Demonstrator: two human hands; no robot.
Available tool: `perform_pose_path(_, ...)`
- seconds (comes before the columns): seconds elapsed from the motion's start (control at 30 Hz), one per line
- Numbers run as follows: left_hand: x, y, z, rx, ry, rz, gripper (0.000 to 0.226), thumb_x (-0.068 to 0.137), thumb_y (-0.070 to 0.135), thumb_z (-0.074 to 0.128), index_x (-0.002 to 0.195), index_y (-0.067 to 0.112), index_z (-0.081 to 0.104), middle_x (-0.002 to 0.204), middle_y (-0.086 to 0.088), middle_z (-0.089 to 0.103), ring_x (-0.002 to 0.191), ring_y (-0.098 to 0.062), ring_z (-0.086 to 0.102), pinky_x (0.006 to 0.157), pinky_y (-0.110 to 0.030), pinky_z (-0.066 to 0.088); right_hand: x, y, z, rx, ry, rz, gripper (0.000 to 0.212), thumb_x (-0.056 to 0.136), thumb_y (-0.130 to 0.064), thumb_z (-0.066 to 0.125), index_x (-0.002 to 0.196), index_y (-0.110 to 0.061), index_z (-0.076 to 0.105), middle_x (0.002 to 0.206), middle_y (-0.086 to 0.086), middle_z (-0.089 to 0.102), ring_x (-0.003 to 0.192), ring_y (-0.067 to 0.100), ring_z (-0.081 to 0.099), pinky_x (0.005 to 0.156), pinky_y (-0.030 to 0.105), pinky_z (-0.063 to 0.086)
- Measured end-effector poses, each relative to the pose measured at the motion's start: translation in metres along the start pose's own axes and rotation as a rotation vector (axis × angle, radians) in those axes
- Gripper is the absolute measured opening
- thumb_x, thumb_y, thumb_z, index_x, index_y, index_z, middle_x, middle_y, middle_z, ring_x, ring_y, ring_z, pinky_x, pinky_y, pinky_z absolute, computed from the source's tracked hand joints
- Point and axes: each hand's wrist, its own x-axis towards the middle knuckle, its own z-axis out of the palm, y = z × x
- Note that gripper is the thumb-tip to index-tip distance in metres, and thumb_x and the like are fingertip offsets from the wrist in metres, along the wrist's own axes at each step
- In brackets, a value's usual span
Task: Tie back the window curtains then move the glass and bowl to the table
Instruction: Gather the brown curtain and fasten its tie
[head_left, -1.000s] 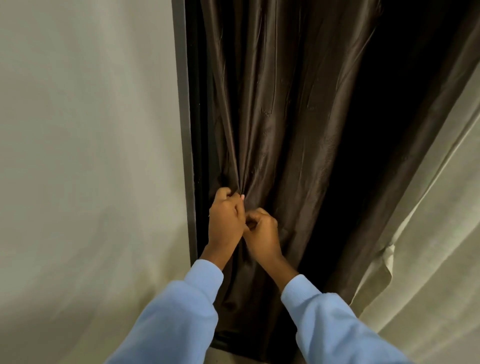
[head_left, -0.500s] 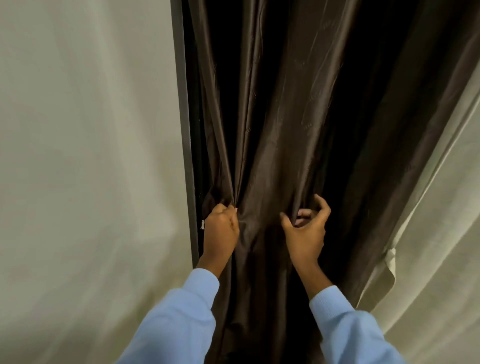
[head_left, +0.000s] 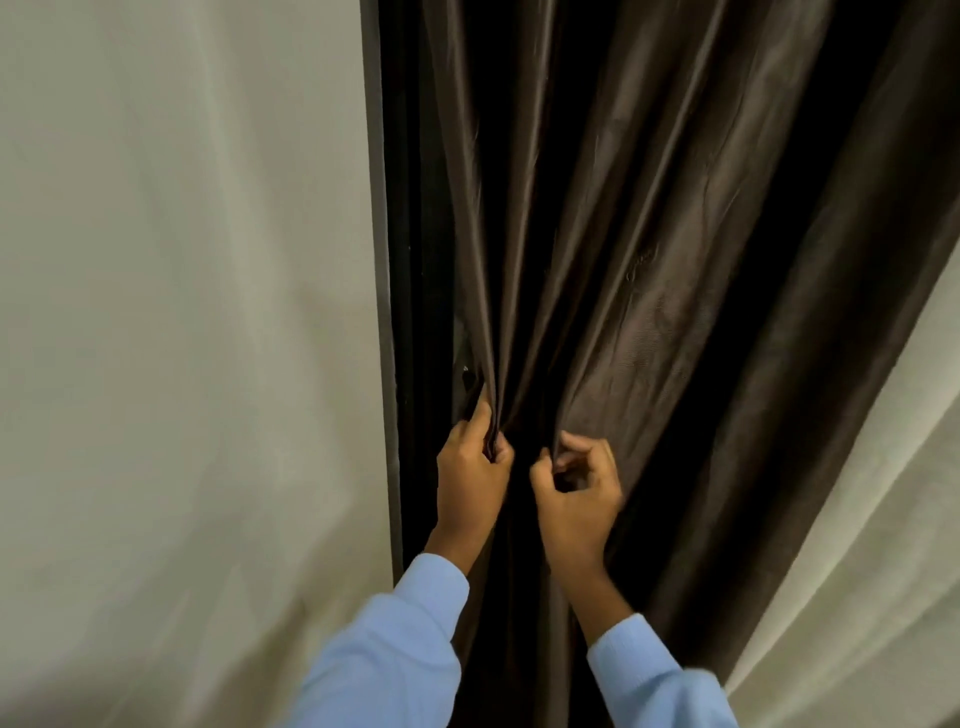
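Observation:
A dark brown satin curtain (head_left: 639, 249) hangs in deep folds down the middle of the view. My left hand (head_left: 470, 475) grips a gathered bunch of its folds near the left edge, beside the window frame. A little to the right, my right hand (head_left: 576, 493) has its fingers curled round another fold of the same curtain. The two hands are close but apart. Both arms wear light blue sleeves. No glass, bowl or table is in view.
A plain off-white wall (head_left: 182, 338) fills the left half. A dark window frame edge (head_left: 382, 260) runs vertically beside the curtain. A pale cream curtain (head_left: 883, 519) hangs at the right, behind the brown one.
My right hand went out to the right, caught more curtain, and has now come back toward my left hand with a fold. My left hand kept its grip in place.

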Motion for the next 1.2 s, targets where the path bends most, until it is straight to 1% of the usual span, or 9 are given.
perform_pose_path(0.13, 0.001, -0.006, -0.001, 0.046, -0.042, 0.009, 0.031, 0.085, 0.003, 0.064, 0.115, 0.008, 0.067, 0.084, -0.002, 0.057, 0.069, -0.009, 0.054, 0.065, -0.011, 0.046, 0.0, -0.002, 0.018, 0.011, -0.136, -0.007, 0.038, 0.08, 0.011, 0.068, 0.102, -0.02, 0.063, 0.086, 0.001, 0.057, 0.075, 0.007, 0.057, 0.069, 0.015, 0.048)
perform_pose_path(0.3, 0.003, -0.008, -0.008, 0.047, -0.024, 0.044, 0.01, 0.086, 0.01, 0.068, 0.087, 0.001, 0.073, 0.069, -0.003, 0.065, 0.055, 0.0, 0.05, 0.058, -0.001, 0.037, 0.008, 0.01, 0.026, -0.022, -0.159, 0.049, 0.03, 0.082, 0.01, 0.069, 0.089, -0.019, 0.065, 0.091, -0.003, 0.06, 0.077, 0.004, 0.061, 0.07, 0.012, 0.047)
perform_pose_path(0.53, 0.004, -0.007, -0.006, -0.03, -0.076, 0.091, 0.015, 0.092, 0.012, 0.061, 0.094, 0.005, 0.074, 0.081, -0.004, 0.07, 0.075, -0.002, 0.063, 0.072, -0.004, 0.045, 0.001, 0.02, 0.028, -0.007, -0.151, 0.1, 0.024, 0.083, 0.006, 0.07, 0.087, -0.018, 0.07, 0.09, 0.0, 0.067, 0.083, 0.007, 0.066, 0.073, 0.015, 0.052)
perform_pose_path(0.7, 0.005, -0.003, -0.001, -0.015, -0.094, 0.08, 0.021, 0.088, 0.021, 0.068, 0.094, 0.001, 0.073, 0.07, -0.002, 0.066, 0.06, -0.001, 0.056, 0.059, -0.007, 0.045, 0.005, 0.027, 0.022, 0.028, -0.203, 0.15, 0.02, 0.087, 0.004, 0.067, 0.089, -0.015, 0.072, 0.091, 0.002, 0.069, 0.085, 0.01, 0.068, 0.077, 0.02, 0.054)
perform_pose_path(0.8, 0.011, -0.003, 0.005, 0.038, -0.105, 0.047, 0.022, 0.087, 0.02, 0.068, 0.07, 0.006, 0.066, 0.054, 0.008, 0.05, 0.046, -0.002, 0.047, 0.05, -0.01, 0.036, 0.01, 0.033, 0.016, 0.031, -0.279, 0.221, 0.015, 0.089, 0.0, 0.067, 0.096, -0.01, 0.075, 0.093, 0.005, 0.072, 0.089, 0.013, 0.07, 0.081, 0.029, 0.057)
perform_pose_path(0.9, 0.016, -0.006, 0.013, 0.08, -0.09, 0.046, 0.031, 0.088, 0.012, 0.065, 0.059, 0.01, 0.054, 0.054, 0.004, 0.051, 0.046, -0.004, 0.048, 0.048, -0.014, 0.039, 0.014, 0.03, 0.004, -0.034, -0.382, 0.242, 0.02, 0.087, -0.005, 0.07, 0.103, -0.017, 0.076, 0.098, -0.002, 0.074, 0.091, 0.008, 0.07, 0.085, 0.032, 0.058)
perform_pose_path(1.03, 0.023, -0.012, 0.022, 0.187, -0.085, 0.037, 0.033, 0.086, 0.007, 0.063, 0.059, 0.016, 0.046, 0.058, 0.003, 0.044, 0.047, -0.004, 0.038, 0.048, -0.009, 0.025, 0.007, 0.013, -0.031, -0.191, -0.17, 0.119, 0.026, 0.085, -0.003, 0.072, 0.098, -0.024, 0.073, 0.1, -0.009, 0.067, 0.092, 0.004, 0.066, 0.082, 0.031, 0.057)
perform_pose_path(1.13, 0.031, -0.016, 0.024, 0.207, -0.075, 0.018, 0.03, 0.084, 0.004, 0.062, 0.058, 0.01, 0.048, 0.056, -0.002, 0.043, 0.047, -0.006, 0.033, 0.051, -0.012, 0.022, 0.011, 0.003, -0.064, -0.425, 0.096, -0.134, 0.037, 0.08, -0.008, 0.077, 0.115, -0.02, 0.067, 0.125, 0.0, 0.054, 0.121, 0.009, 0.051, 0.103, 0.028, 0.044)
perform_pose_path(1.2, 0.035, -0.018, 0.028, 0.205, -0.077, 0.01, 0.024, 0.084, 0.002, 0.061, 0.061, 0.003, 0.053, 0.058, -0.002, 0.042, 0.048, -0.006, 0.031, 0.051, -0.011, 0.022, 0.017, 0.002, -0.082, -0.561, 0.233, -0.204, 0.054, 0.078, -0.014, 0.079, 0.128, -0.017, 0.059, 0.141, 0.007, 0.042, 0.135, 0.015, 0.037, 0.111, 0.037, 0.034)
